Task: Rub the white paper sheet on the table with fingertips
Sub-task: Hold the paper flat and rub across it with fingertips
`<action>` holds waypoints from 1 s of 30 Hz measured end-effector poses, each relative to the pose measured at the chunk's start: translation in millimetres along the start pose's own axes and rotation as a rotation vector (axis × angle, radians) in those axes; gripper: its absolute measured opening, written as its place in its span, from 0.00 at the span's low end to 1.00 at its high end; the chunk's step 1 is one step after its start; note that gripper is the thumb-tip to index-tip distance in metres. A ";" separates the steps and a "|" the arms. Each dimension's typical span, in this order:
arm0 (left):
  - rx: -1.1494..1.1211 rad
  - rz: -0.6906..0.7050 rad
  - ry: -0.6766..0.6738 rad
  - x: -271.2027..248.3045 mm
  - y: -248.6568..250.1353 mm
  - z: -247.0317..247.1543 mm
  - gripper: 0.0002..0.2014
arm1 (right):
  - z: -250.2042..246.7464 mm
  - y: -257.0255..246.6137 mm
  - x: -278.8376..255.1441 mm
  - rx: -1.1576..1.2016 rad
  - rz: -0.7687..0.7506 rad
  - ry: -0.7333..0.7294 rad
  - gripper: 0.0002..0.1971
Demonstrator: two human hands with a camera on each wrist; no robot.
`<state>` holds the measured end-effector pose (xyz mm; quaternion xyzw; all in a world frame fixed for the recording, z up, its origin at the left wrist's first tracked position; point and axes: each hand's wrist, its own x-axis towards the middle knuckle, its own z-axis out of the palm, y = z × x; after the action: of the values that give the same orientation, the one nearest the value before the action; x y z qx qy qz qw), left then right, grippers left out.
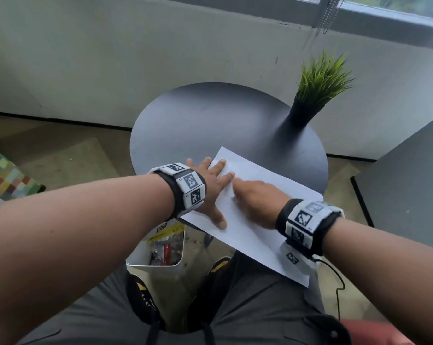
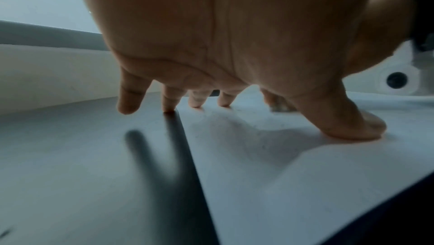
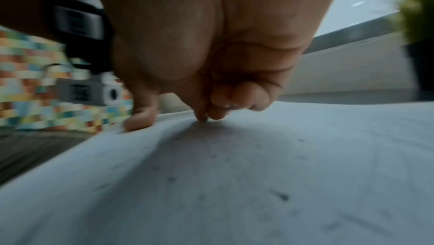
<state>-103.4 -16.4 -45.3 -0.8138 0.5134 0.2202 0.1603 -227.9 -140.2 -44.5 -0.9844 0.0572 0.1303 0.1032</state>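
Observation:
A white paper sheet (image 1: 248,242) lies slantwise on the round dark table (image 1: 210,120), its near end hanging over the table's front edge. My left hand (image 1: 214,188) lies spread on the sheet's left end, fingers straight. In the left wrist view its thumb (image 2: 352,124) presses the paper (image 2: 258,156), and the outer fingertips touch the bare table (image 2: 70,156). My right hand (image 1: 257,197) sits on the middle of the sheet, pointing left and blurred. In the right wrist view its fingertips (image 3: 202,117) touch the paper (image 3: 234,174) and hold nothing.
A green grass plant (image 1: 320,80) in a black pot stands at the table's far right. Under the table's front edge is a white bin (image 1: 160,267) with several items. A grey cabinet (image 1: 409,183) stands right, a colourful checkered object (image 1: 3,178) left.

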 end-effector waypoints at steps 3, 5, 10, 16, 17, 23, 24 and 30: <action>0.038 0.000 -0.007 0.6 -0.3 -2.9 0.69 | -0.6 -8.0 -7.8 -0.029 -0.160 -0.136 0.07; 0.045 -0.007 -0.014 2.8 -1.9 -2.8 0.69 | -9.7 10.5 2.4 -0.002 -0.004 -0.094 0.07; 0.057 -0.019 -0.035 7.4 -8.7 -5.4 0.69 | -5.3 3.3 6.7 0.064 0.119 0.034 0.06; 0.064 -0.019 -0.059 8.8 -9.9 -4.9 0.69 | -9.7 10.9 7.9 0.131 0.076 -0.076 0.05; 0.065 -0.020 -0.058 9.3 -10.5 -4.6 0.69 | -14.5 24.9 12.8 0.146 0.178 -0.023 0.05; 0.092 -0.014 -0.078 10.6 -14.0 -9.7 0.71 | 3.9 -22.2 -9.2 0.065 -0.151 -0.128 0.02; 0.096 -0.013 -0.081 9.7 -14.0 -10.2 0.71 | 3.3 -21.8 -11.5 0.069 -0.219 -0.171 0.02; 0.093 -0.023 -0.072 6.6 -13.0 -13.0 0.69 | -10.0 22.8 12.9 0.063 0.219 0.049 0.05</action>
<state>-86.6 -22.3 -37.3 -0.8027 0.5077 0.2235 0.2189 -216.3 -165.7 -42.8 -0.9714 0.1709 0.1150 0.1181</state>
